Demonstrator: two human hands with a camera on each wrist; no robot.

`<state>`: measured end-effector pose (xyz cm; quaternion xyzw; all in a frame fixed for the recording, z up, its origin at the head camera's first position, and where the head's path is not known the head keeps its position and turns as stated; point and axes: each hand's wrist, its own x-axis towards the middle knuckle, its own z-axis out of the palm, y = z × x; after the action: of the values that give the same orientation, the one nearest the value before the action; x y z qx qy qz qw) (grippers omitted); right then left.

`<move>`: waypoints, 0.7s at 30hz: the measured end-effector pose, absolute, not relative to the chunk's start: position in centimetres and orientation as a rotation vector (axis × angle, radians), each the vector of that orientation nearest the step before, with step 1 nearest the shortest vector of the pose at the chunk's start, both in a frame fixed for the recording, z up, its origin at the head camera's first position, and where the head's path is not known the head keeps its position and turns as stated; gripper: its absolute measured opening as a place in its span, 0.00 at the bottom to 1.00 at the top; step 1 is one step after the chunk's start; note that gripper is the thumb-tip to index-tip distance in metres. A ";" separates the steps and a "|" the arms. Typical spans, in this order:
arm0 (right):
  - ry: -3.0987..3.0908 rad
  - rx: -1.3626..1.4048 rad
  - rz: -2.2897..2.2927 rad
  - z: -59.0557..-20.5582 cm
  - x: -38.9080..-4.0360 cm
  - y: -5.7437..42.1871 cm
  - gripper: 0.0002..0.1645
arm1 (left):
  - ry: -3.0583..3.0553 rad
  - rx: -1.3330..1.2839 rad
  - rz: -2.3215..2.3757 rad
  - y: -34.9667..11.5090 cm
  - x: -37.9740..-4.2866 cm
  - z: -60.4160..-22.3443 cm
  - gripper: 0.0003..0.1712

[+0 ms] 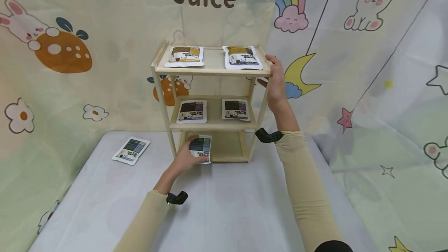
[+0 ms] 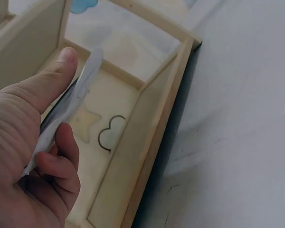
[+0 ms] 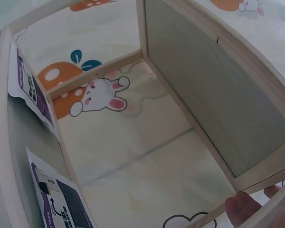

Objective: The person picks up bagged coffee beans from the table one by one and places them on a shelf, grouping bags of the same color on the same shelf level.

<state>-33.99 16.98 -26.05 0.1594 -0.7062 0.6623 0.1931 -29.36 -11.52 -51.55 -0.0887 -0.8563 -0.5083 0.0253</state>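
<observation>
A small wooden three-tier shelf (image 1: 217, 72) stands on the table against the printed cloth. My left hand (image 1: 185, 157) pinches a white packet with a dark blue label (image 1: 203, 147) between thumb and fingers at the left part of the bottom tier. In the left wrist view the packet (image 2: 71, 104) is seen edge-on, tilted above the bottom board. With its fingers around the top right corner, my right hand (image 1: 277, 83) grips the shelf frame. Two yellow-labelled packets (image 1: 185, 56) lie on the top tier, and two purple-labelled packets (image 1: 191, 112) on the middle one.
Another packet with a dark blue label (image 1: 131, 151) lies on the white-covered table (image 1: 224, 205), left of the shelf. Behind hangs a cartoon-printed cloth (image 1: 133, 30) with the word Juice on it. Each wrist wears a black device (image 1: 177, 197).
</observation>
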 end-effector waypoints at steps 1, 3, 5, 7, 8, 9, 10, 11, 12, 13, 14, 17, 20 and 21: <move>-1.979 0.443 1.862 -26.0 -34.0 16.9 0.32 | -2.649 -0.260 -1.570 -11.5 -29.8 -51.5 0.60; -1.972 0.433 1.871 -26.0 -34.1 16.8 0.32 | -2.660 -0.231 -1.579 -11.4 -30.7 -51.5 0.60; -1.963 0.432 1.885 -25.9 -34.1 16.7 0.32 | -2.670 -0.191 -1.576 -11.4 -31.4 -51.6 0.60; -1.960 0.438 1.894 -26.0 -34.1 16.7 0.31 | -2.663 -0.154 -1.584 -11.3 -32.1 -51.7 0.60; -1.961 0.443 1.895 -26.0 -34.1 16.7 0.31 | -2.663 -0.140 -1.583 -11.3 -32.4 -51.8 0.61; -1.962 0.453 1.890 -26.1 -34.1 16.7 0.32 | -2.661 -0.128 -1.584 -11.2 -32.7 -51.8 0.61; -1.960 0.458 1.890 -26.1 -34.1 16.7 0.31 | -2.661 -0.118 -1.584 -11.2 -33.0 -51.9 0.61; -1.956 0.463 1.894 -26.1 -34.1 16.7 0.31 | -2.661 -0.111 -1.589 -11.1 -33.2 -51.9 0.62; -1.955 0.464 1.892 -26.1 -34.2 16.7 0.31 | -2.660 -0.114 -1.598 -11.0 -33.5 -51.9 0.62; -1.952 0.467 1.889 -26.1 -34.1 16.7 0.31 | -2.665 -0.121 -1.604 -10.9 -33.7 -52.0 0.63; -1.948 0.468 1.891 -26.1 -34.2 16.7 0.31 | -2.668 -0.131 -1.614 -10.9 -33.9 -52.1 0.63; -1.943 0.475 1.892 -26.2 -34.2 16.8 0.31 | -2.679 -0.163 -1.621 -10.9 -34.5 -52.4 0.62; -1.940 0.483 1.895 -26.3 -34.3 16.9 0.31 | -2.696 -0.141 -1.608 -10.9 -34.8 -52.8 0.60; -1.939 0.485 1.894 -26.3 -34.3 17.0 0.31 | -2.704 -0.130 -1.602 -10.9 -34.8 -52.9 0.60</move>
<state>-34.26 16.99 -26.34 0.1727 -0.6911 0.6749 0.1928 -34.85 -10.94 -52.92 -0.0412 -0.8597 -0.5092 -0.0018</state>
